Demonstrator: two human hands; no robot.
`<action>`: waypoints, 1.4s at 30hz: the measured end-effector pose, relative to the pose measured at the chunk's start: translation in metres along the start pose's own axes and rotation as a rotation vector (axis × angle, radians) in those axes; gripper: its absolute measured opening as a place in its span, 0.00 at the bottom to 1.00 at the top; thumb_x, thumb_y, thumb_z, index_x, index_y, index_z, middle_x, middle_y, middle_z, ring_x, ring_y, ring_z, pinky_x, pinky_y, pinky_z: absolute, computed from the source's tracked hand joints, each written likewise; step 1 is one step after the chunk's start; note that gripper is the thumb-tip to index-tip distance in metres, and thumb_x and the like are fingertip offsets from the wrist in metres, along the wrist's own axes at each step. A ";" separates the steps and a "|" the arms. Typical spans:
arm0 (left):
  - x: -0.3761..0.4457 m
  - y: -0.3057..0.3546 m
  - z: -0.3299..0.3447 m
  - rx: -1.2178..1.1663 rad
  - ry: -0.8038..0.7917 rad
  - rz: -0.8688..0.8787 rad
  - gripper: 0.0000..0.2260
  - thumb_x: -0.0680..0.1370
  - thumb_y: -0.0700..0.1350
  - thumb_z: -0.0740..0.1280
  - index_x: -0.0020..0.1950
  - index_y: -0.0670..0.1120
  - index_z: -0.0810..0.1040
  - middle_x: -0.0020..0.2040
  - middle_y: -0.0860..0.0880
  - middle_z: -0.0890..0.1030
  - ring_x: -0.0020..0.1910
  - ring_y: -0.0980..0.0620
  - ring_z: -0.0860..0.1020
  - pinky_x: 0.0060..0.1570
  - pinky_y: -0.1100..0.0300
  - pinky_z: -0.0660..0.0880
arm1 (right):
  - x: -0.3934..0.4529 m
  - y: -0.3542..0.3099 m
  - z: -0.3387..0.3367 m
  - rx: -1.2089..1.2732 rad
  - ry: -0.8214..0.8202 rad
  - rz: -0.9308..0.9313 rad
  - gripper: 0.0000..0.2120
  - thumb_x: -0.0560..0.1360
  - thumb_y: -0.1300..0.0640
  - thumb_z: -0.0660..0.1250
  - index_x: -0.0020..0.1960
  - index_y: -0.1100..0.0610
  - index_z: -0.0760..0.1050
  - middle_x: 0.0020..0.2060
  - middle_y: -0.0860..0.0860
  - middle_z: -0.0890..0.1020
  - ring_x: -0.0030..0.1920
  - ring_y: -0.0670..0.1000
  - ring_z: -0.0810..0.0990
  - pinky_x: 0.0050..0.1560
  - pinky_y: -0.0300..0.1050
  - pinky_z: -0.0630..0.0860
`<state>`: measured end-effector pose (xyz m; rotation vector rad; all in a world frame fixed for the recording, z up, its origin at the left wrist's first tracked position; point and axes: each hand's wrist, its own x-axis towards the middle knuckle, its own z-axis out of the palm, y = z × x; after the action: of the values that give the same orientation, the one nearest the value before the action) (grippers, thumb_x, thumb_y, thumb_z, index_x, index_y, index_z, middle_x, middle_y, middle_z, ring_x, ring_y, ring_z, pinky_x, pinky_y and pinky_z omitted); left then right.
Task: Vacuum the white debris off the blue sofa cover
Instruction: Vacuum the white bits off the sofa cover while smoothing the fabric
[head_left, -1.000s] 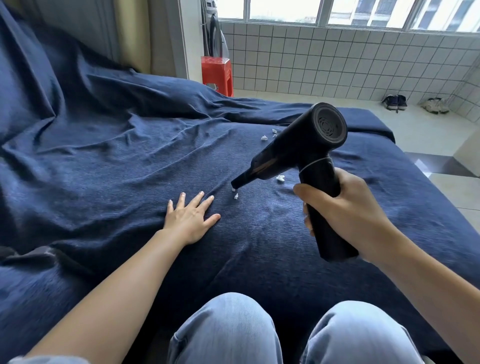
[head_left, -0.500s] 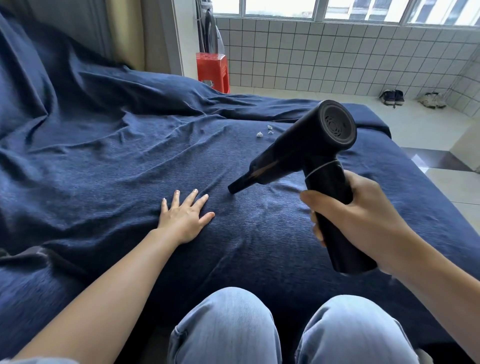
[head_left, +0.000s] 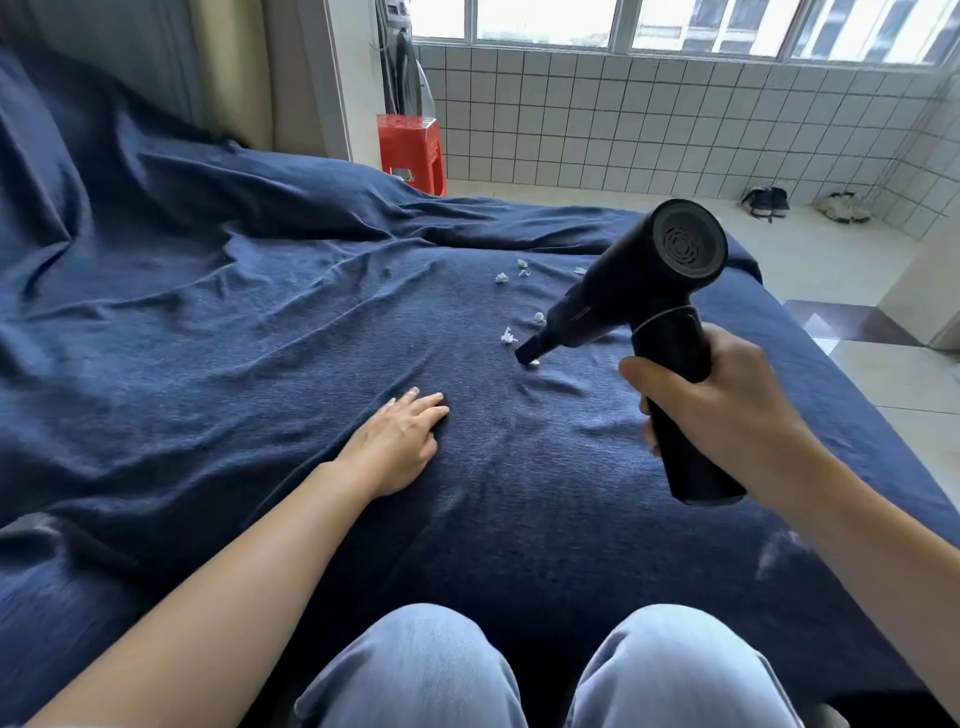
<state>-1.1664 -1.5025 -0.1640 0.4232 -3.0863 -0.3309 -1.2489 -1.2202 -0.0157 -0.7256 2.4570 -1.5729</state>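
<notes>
A dark blue sofa cover (head_left: 218, 332) spreads wrinkled across the seat. My right hand (head_left: 727, 410) grips the handle of a black handheld vacuum (head_left: 649, 291). Its nozzle tip touches a white scrap (head_left: 534, 362) on the cover. Several more white scraps lie close by: one just left of the nozzle (head_left: 508, 336), one beside the barrel (head_left: 539, 317), and a small cluster farther back (head_left: 519, 271). My left hand (head_left: 400, 441) rests flat on the cover, fingers straight, left of and nearer than the nozzle.
My knees in light jeans (head_left: 426, 670) are at the bottom edge. A red plastic stool (head_left: 413, 150) stands past the sofa's far end. Shoes (head_left: 766, 201) lie on the tiled floor by the white tiled wall. The sofa's edge falls away at the right.
The vacuum nozzle has moved farther away along the cover and now sits on a white scrap. My left hand has slid forward, its fingers closer together.
</notes>
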 end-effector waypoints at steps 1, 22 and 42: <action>0.003 0.004 0.001 -0.020 0.009 -0.005 0.21 0.81 0.46 0.55 0.75 0.49 0.61 0.77 0.52 0.57 0.77 0.51 0.50 0.75 0.53 0.49 | 0.003 0.003 -0.002 -0.011 0.000 0.004 0.12 0.73 0.54 0.74 0.48 0.58 0.74 0.34 0.57 0.82 0.26 0.54 0.81 0.34 0.55 0.82; 0.029 0.025 0.009 0.124 0.132 -0.040 0.23 0.78 0.64 0.54 0.70 0.57 0.66 0.59 0.51 0.70 0.57 0.47 0.66 0.62 0.52 0.65 | 0.055 0.021 0.023 0.002 0.036 -0.014 0.11 0.74 0.56 0.74 0.48 0.59 0.74 0.35 0.58 0.82 0.28 0.56 0.81 0.32 0.56 0.83; 0.052 0.024 0.016 -0.036 0.009 0.000 0.24 0.75 0.68 0.52 0.64 0.56 0.68 0.76 0.55 0.59 0.76 0.44 0.51 0.73 0.40 0.48 | 0.114 0.046 0.021 -0.046 0.139 -0.020 0.11 0.75 0.54 0.74 0.50 0.58 0.74 0.37 0.56 0.82 0.26 0.51 0.82 0.34 0.50 0.82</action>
<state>-1.2231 -1.4908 -0.1761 0.4231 -3.0661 -0.3828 -1.3556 -1.2741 -0.0493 -0.6705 2.6002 -1.6308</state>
